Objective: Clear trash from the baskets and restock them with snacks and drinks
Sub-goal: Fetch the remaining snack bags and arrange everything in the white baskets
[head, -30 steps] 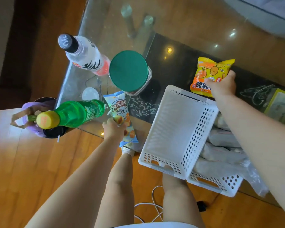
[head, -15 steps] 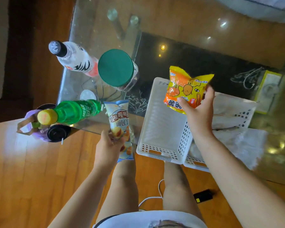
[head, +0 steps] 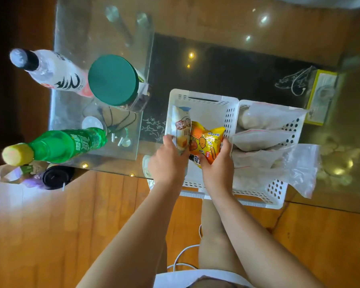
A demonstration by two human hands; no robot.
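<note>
Two white perforated baskets stand side by side at the glass table's near edge. Inside the left basket (head: 204, 98), my left hand (head: 168, 163) grips a long white and blue snack packet (head: 181, 125), and my right hand (head: 216, 169) grips a yellow-orange snack bag (head: 208, 140) beside it. The right basket (head: 279, 192) holds several clear plastic bags (head: 264, 138), some spilling over its rim. On the table's left stand a green drink bottle (head: 67, 144), a white drink bottle (head: 54, 75) with a black cap, and a jar with a green lid (head: 112, 80).
A yellow-edged box (head: 320, 98) lies at the far right of the glass table (head: 216, 21). On the wooden floor at the left sit a dark lidded cup (head: 56, 176) and a small bag (head: 15, 173). A white cable (head: 183, 256) trails on the floor by my legs.
Both hands moved from above the table into the left basket, carrying the white-blue packet and the yellow-orange bag down inside it. The view shifted slightly.
</note>
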